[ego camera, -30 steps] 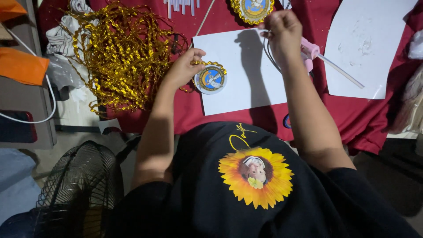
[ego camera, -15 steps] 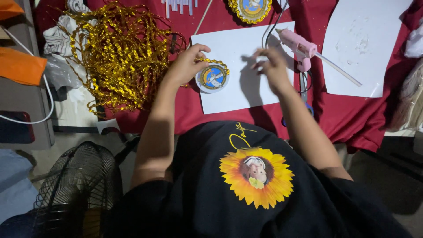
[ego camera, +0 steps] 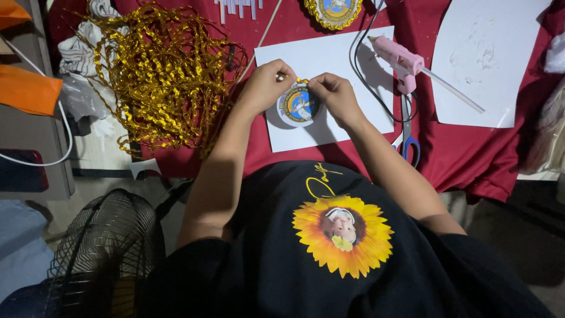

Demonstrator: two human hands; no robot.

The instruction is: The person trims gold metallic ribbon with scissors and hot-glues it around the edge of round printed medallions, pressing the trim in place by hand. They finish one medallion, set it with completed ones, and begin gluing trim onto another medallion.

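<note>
A round badge (ego camera: 299, 106) with a blue and white picture lies on a white sheet (ego camera: 329, 59) over the red tablecloth. My left hand (ego camera: 265, 85) pinches a piece of gold twisted cord (ego camera: 301, 80) at the badge's upper left edge. My right hand (ego camera: 332, 94) presses the cord against the badge's upper right edge. Both hands touch the badge.
A big tangle of gold cord (ego camera: 165, 70) lies to the left. A pink glue gun (ego camera: 400, 59) with its black cable rests on the sheet's right side, scissors (ego camera: 409, 138) below it. A second white sheet (ego camera: 488, 59), a finished badge (ego camera: 334, 12), glue sticks (ego camera: 238, 7) and a floor fan (ego camera: 106, 247) are around.
My right hand put down the pink glue gun on the sheet and came left to the badge. My left hand stayed at the badge and now pinches the cord.
</note>
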